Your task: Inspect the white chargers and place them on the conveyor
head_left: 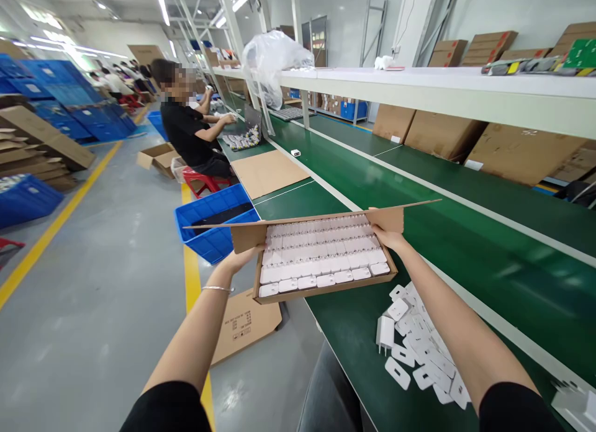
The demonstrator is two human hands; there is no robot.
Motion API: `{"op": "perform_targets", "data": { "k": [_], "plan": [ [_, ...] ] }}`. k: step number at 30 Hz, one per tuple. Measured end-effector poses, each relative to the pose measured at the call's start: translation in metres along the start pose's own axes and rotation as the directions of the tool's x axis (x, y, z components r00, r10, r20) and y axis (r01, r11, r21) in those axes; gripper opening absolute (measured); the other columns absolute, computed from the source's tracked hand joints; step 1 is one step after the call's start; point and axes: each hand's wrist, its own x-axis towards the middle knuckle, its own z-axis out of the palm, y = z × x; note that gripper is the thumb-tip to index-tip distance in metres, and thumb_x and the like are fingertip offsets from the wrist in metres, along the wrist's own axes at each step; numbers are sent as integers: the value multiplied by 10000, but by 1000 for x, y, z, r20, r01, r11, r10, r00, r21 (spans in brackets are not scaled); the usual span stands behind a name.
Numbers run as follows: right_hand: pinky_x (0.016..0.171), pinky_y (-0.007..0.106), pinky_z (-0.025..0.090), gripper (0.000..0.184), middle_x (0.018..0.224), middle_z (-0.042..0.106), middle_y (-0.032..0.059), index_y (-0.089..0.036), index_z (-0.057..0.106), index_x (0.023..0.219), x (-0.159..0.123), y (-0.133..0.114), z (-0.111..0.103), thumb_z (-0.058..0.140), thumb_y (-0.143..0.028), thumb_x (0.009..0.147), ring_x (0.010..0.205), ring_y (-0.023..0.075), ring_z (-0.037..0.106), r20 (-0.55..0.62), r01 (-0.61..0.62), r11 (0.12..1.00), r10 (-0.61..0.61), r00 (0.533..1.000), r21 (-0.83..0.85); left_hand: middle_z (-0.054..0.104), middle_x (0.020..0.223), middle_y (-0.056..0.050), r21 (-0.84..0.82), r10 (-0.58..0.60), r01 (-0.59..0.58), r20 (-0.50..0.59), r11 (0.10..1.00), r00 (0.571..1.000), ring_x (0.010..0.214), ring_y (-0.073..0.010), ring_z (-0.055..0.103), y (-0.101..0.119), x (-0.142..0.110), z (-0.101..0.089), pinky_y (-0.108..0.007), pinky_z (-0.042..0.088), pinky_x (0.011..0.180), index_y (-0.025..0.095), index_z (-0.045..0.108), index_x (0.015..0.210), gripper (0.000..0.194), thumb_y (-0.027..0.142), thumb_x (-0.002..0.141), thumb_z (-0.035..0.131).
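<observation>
Between my hands is a shallow cardboard box (326, 287), its lid flaps standing up at the far side. Tight rows of white power adapters (321, 249) fill it. My left hand (242, 256) grips the box's left side near the far corner, its fingertips partly hidden behind the flap. On the opposite side my right hand (387, 236) is wrapped around the right edge, thumb toward the inside. The box hangs tilted over the edge of the green bench (344, 333). Below my right forearm lies a pile of white plastic plates (426, 345) beside a single white plug adapter (385, 333).
A blue bin (209, 224) stands left of the bench, near a flat carton (249, 326) on the floor. A cardboard sheet (270, 173) lies farther along the bench. The green conveyor belt (400, 193) runs alongside. A co-worker (193, 121) sits beyond, on a red stool (205, 180).
</observation>
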Motion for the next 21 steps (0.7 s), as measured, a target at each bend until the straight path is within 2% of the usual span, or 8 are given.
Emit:
{"op": "perform_targets", "data": {
  "k": [2, 4, 6, 8, 10, 12, 16, 21],
  "plan": [
    [1159, 560, 486, 654, 1435, 659, 127, -223, 578, 1452, -12, -15, -9, 607, -444, 836, 1338, 366, 610, 0, 29, 998, -29, 1000, 60, 762, 1272, -157, -101, 15, -4, 106, 995, 994, 1233, -412, 670, 3, -10, -18, -518, 577, 1044, 173, 710, 1285, 835, 720, 656, 763],
    [1142, 497, 516, 659, 1505, 615, 98, -265, 534, 1492, -27, -31, -19, 606, -457, 865, 1357, 331, 606, -6, 77, 989, -77, 997, 129, 736, 1343, -165, -236, 32, 3, 143, 972, 989, 1270, -405, 658, 8, -19, -33, -509, 574, 1055, 169, 677, 1365, 912, 740, 658, 755],
    [1154, 458, 508, 635, 1555, 576, 51, -322, 511, 1501, -40, -46, -29, 608, -438, 885, 1403, 301, 573, -25, 130, 972, -127, 992, 195, 647, 1496, -144, -393, 38, 2, 93, 920, 995, 1377, -375, 596, 18, -25, -42, -492, 534, 1117, 206, 595, 1481, 873, 723, 782, 671],
    [1183, 458, 472, 589, 1565, 566, 22, -354, 536, 1464, -51, -58, -37, 625, -390, 883, 1438, 295, 538, -70, 190, 948, -178, 982, 254, 557, 1600, -101, -529, 42, -31, 9, 848, 999, 1465, -339, 525, 32, -31, -44, -487, 488, 1174, 252, 531, 1543, 746, 661, 920, 540],
    [1196, 467, 445, 552, 1544, 586, 16, -357, 582, 1413, -59, -66, -44, 655, -349, 866, 1444, 306, 524, -115, 241, 927, -216, 970, 289, 562, 1596, -82, -582, 64, -77, -43, 810, 997, 1481, -319, 509, 45, -37, -41, -490, 468, 1198, 250, 569, 1509, 643, 610, 1002, 406],
    [1183, 464, 444, 521, 1530, 600, 19, -337, 631, 1361, -64, -69, -50, 664, -319, 840, 1440, 320, 520, -129, 258, 917, -228, 965, 303, 625, 1527, -88, -600, 88, -108, -63, 792, 994, 1451, -317, 536, 54, -45, -38, -474, 461, 1207, 224, 662, 1401, 588, 574, 1030, 368],
    [1156, 459, 465, 531, 1500, 635, 8, -299, 686, 1311, -68, -65, -59, 550, -313, 798, 1438, 327, 517, -53, 158, 910, -149, 987, 384, 683, 1431, -85, -552, 170, -187, -82, 813, 982, 1384, -316, 580, 53, -60, -32, -444, 464, 1194, 240, 730, 1261, 511, 594, 1041, 434],
    [1147, 497, 480, 517, 1502, 647, 12, -283, 719, 1259, -79, -54, -64, 412, -448, 877, 1445, 335, 524, 57, -2, 851, -33, 998, 525, 633, 1481, -112, -557, 282, -287, -97, 780, 955, 1466, -324, 508, 31, -71, -24, -491, 400, 1241, 252, 717, 1222, 479, 643, 985, 575]
  ]
}}
